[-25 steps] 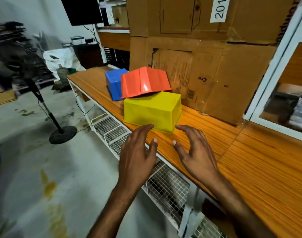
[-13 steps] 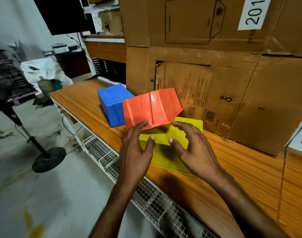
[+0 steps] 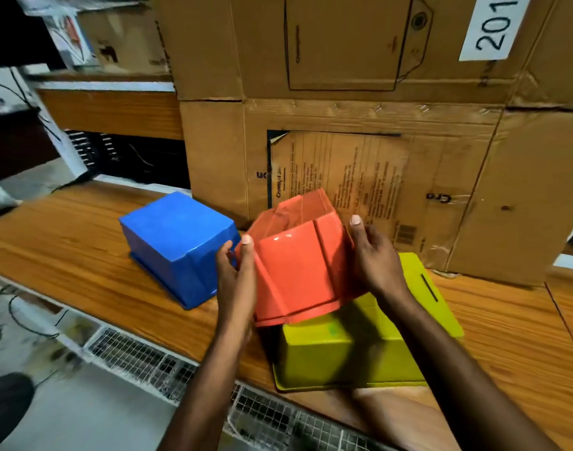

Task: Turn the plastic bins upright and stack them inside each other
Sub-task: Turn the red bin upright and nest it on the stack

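Observation:
Three plastic bins lie upside down on the wooden shelf top (image 3: pixel 67 242). The orange bin (image 3: pixel 298 265) is tilted, its rim resting on the yellow bin (image 3: pixel 347 349) below it. My left hand (image 3: pixel 236 271) grips the orange bin's left side, thumb on top. My right hand (image 3: pixel 373 255) grips its right side, thumb up along the edge. The blue bin (image 3: pixel 177 242) sits upside down just to the left, close beside my left hand.
Large cardboard boxes (image 3: pixel 376 157) stand right behind the bins like a wall. A white wire-mesh rack (image 3: pixel 142 359) runs below the shelf's front edge. Bare wood extends left of the blue bin and right of the yellow one.
Both hands went from hovering in front of the yellow bin to grasping the orange bin by its sides. The orange bin has tipped up at the back. The view moved closer.

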### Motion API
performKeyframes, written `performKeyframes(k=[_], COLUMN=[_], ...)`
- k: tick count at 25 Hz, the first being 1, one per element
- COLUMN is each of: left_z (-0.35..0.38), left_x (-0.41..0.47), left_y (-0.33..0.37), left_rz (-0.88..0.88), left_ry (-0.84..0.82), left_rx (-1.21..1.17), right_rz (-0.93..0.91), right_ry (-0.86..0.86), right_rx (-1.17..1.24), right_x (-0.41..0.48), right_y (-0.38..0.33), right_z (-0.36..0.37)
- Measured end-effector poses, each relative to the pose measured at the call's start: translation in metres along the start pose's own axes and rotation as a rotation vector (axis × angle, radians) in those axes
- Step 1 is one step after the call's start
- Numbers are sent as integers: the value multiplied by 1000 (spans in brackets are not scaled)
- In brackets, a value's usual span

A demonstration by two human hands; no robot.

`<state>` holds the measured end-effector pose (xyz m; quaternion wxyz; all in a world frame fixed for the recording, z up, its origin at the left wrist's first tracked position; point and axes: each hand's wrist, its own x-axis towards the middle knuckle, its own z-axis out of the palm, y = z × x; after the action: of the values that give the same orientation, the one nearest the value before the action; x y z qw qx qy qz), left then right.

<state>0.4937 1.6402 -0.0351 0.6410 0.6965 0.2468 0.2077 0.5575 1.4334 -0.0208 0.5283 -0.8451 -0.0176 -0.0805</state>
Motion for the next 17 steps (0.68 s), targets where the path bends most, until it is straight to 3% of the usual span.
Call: performKeyframes(k=[4,6,9,14,17], left_z=[-1,-1,-5,-10,-5], left_x=[40,43,33,11,3], left_y=[5,4,19,63,79], left_rz=[-192,-195,-90,213,331], left_ry=[-82,-96,-86,-139,-189], left_rx=[-129,-139,-140,-278,-374], right_rz=[153,166,150,-6,-66], right_ry=[-143,-185,-86,60,51], right_rx=[119,103,84,466,570], right_x=[24,27,24,4,-11], right_y=[-30,-50,-63,-75,-74], right_z=[6,9,13,-17,-46])
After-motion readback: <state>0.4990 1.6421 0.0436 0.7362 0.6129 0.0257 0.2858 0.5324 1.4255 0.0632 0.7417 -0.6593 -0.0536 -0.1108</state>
